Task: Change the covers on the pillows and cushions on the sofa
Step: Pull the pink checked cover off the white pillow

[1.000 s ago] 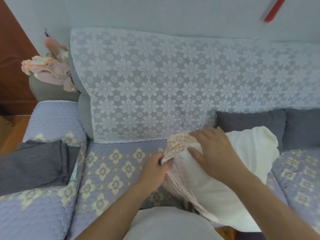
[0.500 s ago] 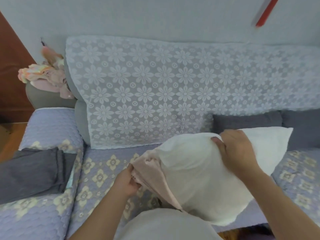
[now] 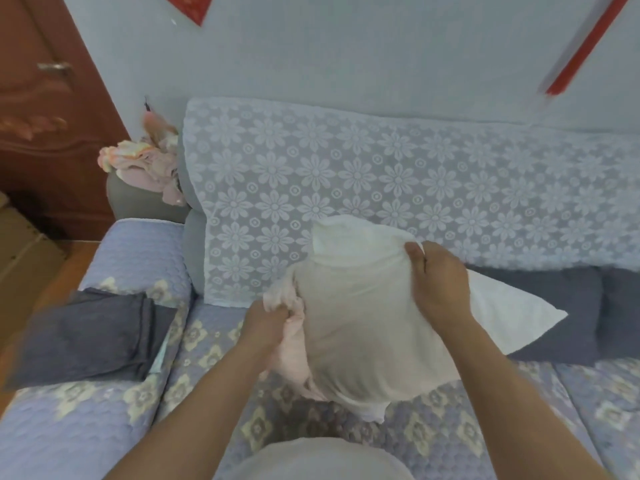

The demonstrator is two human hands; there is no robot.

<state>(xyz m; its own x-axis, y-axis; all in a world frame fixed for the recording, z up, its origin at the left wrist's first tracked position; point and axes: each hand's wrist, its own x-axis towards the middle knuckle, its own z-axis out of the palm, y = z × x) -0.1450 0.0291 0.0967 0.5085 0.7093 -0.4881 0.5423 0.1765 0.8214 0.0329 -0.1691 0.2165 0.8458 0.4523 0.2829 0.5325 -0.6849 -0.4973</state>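
Holding a soft white pillow [image 3: 367, 327] up over the sofa seat [image 3: 214, 344], between both forearms. Nearest, at the bottom edge, a rounded pale grey shape, probably the person's own clothing. Quilted lavender seat cover underneath, stitched in scallops, printed with cream four-petal motifs.

Left hand [image 3: 268, 322], fingers curled tight, gripping a bunched wad of thin pink cover [image 3: 294, 348] at the pillow's left side; fabric crumpled and hanging down in loose folds below the fist. Right hand [image 3: 438, 284] pinching the pillow's upper right edge, thumb on the near face, fingers wrapped behind. Pillow plump and roughly square, tilted, one corner pointing up, another down toward the seat, a third out to the right; surface smooth and matte, near face in shadow and looking greyish-beige.

Left, on the broad quilted armrest, a folded stack of dark grey cloth [image 3: 90, 337], flat and rectangular, with a pale slip edge showing at its right.

Behind the pillow on the right, two dark grey cushions [image 3: 568, 306] leaning against the backrest, partly hidden. Over the backrest, a draped white lace throw [image 3: 381, 188] with a repeated daisy-and-ring pattern. On the far grey arm corner, a rumpled heap of pink and peach fabric [image 3: 145, 164].

Farther still, plain pale wall, carved reddish-brown wooden door [image 3: 45, 116] with a metal handle at left, blurred red strip [image 3: 585, 46] at upper right.
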